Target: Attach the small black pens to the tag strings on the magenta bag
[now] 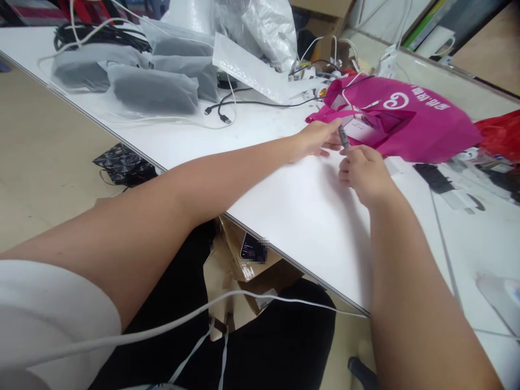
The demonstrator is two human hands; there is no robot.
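A slim grey pen-like stick is gripped by my right hand, whose fingers are closed around its lower end; its upper part sticks out, tilted toward the far side. My left hand is just left of it, low over the white table. Its fingers are apart and partly bent, with the foremost fingertip at the stick's upper end; whether they touch I cannot tell. Right behind both hands lies a magenta bag with white lettering, a white card-like piece showing at its opening.
Several grey wrapped packages and clear plastic bags fill the far left. A black cable crosses the tabletop. A white cord runs over my lap. Below the table edge are a cardboard box and a phone.
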